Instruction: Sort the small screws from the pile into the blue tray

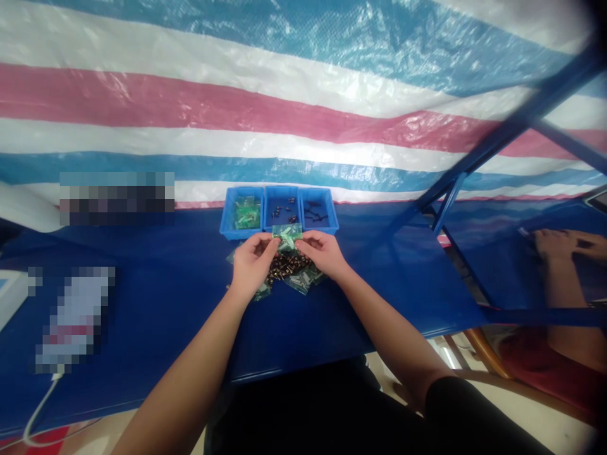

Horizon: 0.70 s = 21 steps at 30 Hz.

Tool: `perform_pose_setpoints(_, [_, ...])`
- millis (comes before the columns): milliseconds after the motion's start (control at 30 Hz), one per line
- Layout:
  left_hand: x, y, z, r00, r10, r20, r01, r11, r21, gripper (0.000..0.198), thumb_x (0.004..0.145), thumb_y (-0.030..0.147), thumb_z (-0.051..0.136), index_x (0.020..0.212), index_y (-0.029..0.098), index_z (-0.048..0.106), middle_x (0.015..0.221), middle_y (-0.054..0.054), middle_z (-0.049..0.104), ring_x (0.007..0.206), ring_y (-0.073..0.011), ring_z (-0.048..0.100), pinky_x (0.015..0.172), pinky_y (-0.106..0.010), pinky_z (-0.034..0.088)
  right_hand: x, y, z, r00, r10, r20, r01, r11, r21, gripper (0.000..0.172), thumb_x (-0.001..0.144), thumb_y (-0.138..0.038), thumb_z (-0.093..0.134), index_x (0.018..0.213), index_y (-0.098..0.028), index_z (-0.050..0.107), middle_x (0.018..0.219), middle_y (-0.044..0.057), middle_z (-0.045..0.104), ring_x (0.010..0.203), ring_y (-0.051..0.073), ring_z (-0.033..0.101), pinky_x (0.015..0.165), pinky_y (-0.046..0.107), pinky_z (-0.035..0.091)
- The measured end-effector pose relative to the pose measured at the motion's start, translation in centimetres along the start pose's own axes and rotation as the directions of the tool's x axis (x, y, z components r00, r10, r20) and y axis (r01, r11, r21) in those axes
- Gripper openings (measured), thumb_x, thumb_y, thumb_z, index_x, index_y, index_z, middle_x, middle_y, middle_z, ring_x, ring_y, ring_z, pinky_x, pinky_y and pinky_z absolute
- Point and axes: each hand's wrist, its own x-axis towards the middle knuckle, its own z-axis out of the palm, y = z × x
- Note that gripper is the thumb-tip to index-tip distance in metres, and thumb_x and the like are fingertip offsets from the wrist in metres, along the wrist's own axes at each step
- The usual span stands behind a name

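A small clear plastic bag [287, 236] with a green tint and pale pieces inside is held up between my two hands. My left hand [252, 260] pinches its left edge, thumb toward me. The right edge is pinched by my right hand [325, 253]. Below the bag lies a pile of small dark and brassy screw-like parts [283, 268]. More small bags [300, 280] with pale pieces lie at the front of the pile. Just behind my hands stand three joined blue bins: the left bin [224, 215] contains greenish bags, the middle bin [268, 229] and right bin [334, 218] contain small dark parts.
On the left of the blue table [294, 341] lies a blurred-out object with a white cable [38, 404]. A blue metal frame [467, 164] rises on the right. Beyond it, another person's hands [562, 243] rest on a blue surface. A striped plastic sheet [265, 95] hangs behind.
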Motion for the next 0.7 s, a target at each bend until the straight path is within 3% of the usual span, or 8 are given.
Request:
perform_pose_setpoints(233, [-0.08, 0.18, -0.07, 1.000, 0.011, 0.028, -0.011, 1.000, 0.017, 0.023, 0.080, 0.039, 0.070, 0.090, 0.018, 0.067, 0.070, 0.000, 0.064, 0.063, -0.0131, 0.060, 0.062, -0.024, 0.047, 0.02, 0.44, -0.26, 0.999, -0.044, -0.014, 0.043, 0.997, -0.064, 0.031, 0.071, -0.044, 0.075, 0.087, -0.019, 0.068, 0.068, 0.000, 0.064, 0.060, 0.013, 0.058, 0.059, 0.027, 0.048])
perform_pose_setpoints(500, [-0.21, 0.19, -0.01, 1.000, 0.024, -0.003, -0.024, 0.997, 0.073, 0.023, 0.078, 0.038, 0.072, 0.091, 0.019, 0.069, 0.064, 0.002, 0.060, 0.057, -0.0111, 0.054, 0.057, -0.023, 0.043, 0.26, 0.56, -0.63, 0.984, -0.131, -0.123, 0.111, 0.981, -0.158, 0.026, 0.075, -0.044, 0.073, 0.082, -0.019, 0.072, 0.069, 0.001, 0.068, 0.057, 0.012, 0.058, 0.057, 0.026, 0.048])
perform_pose_setpoints(600, [-0.25, 0.36, -0.01, 1.000, -0.003, 0.031, 0.003, 1.000, 0.002, 0.024, 0.082, 0.039, 0.069, 0.093, 0.018, 0.069, 0.064, 0.000, 0.064, 0.060, -0.0139, 0.061, 0.059, -0.024, 0.048, 0.11, 0.24, -0.52, 0.989, -0.087, -0.117, 0.072, 0.989, -0.126, 0.028, 0.076, -0.046, 0.072, 0.083, -0.019, 0.072, 0.063, 0.000, 0.066, 0.054, 0.012, 0.058, 0.053, 0.026, 0.048])
perform_pose_setpoints(700, [-0.27, 0.71, -0.09, 0.997, 0.057, 0.049, -0.053, 0.996, -0.072, 0.027, 0.088, 0.041, 0.060, 0.095, 0.017, 0.070, 0.077, -0.005, 0.070, 0.067, -0.0145, 0.064, 0.065, -0.025, 0.051, -0.22, -0.33, -0.39, 0.992, -0.096, -0.077, 0.094, 0.995, -0.035, 0.027, 0.078, -0.044, 0.071, 0.090, -0.020, 0.072, 0.070, 0.002, 0.071, 0.059, 0.014, 0.064, 0.058, 0.028, 0.052])
